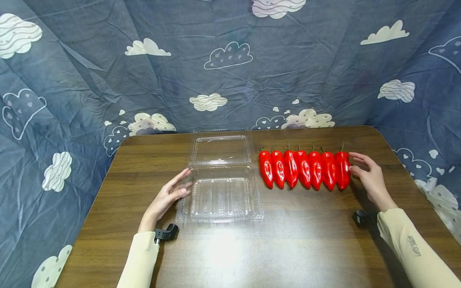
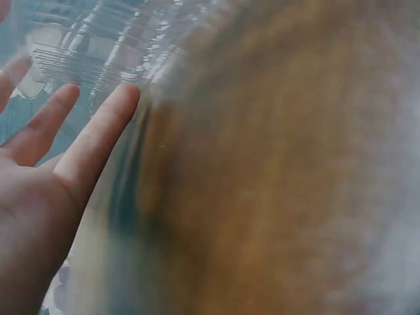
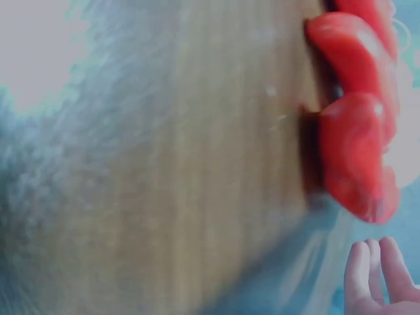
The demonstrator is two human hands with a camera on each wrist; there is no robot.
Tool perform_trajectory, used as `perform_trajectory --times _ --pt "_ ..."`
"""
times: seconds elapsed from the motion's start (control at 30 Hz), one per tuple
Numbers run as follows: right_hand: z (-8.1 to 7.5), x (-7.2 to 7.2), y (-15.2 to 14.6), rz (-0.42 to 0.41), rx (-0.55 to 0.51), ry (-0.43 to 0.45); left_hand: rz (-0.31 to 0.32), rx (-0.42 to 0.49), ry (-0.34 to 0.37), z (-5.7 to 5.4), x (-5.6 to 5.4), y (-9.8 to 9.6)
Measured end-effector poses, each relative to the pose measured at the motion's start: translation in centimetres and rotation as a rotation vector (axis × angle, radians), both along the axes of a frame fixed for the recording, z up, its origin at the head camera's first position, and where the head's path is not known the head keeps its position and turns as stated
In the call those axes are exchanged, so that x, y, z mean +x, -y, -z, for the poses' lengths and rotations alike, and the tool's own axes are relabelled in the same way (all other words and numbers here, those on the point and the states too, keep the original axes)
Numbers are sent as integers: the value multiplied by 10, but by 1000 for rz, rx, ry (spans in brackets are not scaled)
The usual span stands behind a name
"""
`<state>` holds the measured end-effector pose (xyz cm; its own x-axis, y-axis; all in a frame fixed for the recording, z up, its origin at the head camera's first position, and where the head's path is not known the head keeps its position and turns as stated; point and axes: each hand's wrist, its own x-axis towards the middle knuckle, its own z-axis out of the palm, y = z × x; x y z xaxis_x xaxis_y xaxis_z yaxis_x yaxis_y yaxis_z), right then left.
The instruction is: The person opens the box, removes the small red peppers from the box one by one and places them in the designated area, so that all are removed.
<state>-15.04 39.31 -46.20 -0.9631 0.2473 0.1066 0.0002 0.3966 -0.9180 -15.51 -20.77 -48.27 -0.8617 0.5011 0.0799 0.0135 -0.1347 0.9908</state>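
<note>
A clear plastic clamshell container (image 1: 219, 196) lies with its lid (image 1: 221, 149) folded back behind it. My left hand (image 1: 166, 200) is at its left side, fingers spread and fairly straight, fingertips right at the wall. In the left wrist view, those fingers (image 2: 98, 141) reach toward the ribbed clear plastic. Several glossy red peppers with green stems stand side by side in a row right of the container. My right hand (image 1: 371, 180) is beside the rightmost pepper (image 1: 342, 170), its fingertips at that pepper's right side. The right wrist view has the fingers (image 3: 357, 275) extended below the end pepper (image 3: 354, 154).
The brown wooden table (image 1: 288, 248) carries a bright light reflection near its front. A blue cloth with cloud patterns (image 1: 230, 100) hangs behind and beside it. Black straps with cameras (image 1: 167, 233) sit on both wrists.
</note>
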Motion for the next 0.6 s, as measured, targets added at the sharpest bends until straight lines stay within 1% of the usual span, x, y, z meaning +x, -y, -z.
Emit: perform_trajectory --times 0.1,0.2,0.3,0.4,0.5,0.6 --pt "-5 0 3 15 37 -16 -29 -15 -11 -6 -2 1" --pt "-12 -1 9 14 60 -31 -72 -48 -20 -14 -5 3" --pt "-17 -2 17 -6 73 -39 -124 -118 -27 -24 -7 5" --pt "-21 -2 26 -26 104 -31 -160 -191 -35 -35 -8 6" --pt "-26 -1 37 -57 157 -17 -173 -299 -130 -45 -12 7" --pt "-31 -2 47 -100 207 -23 -170 -420 -247 -58 -15 7"
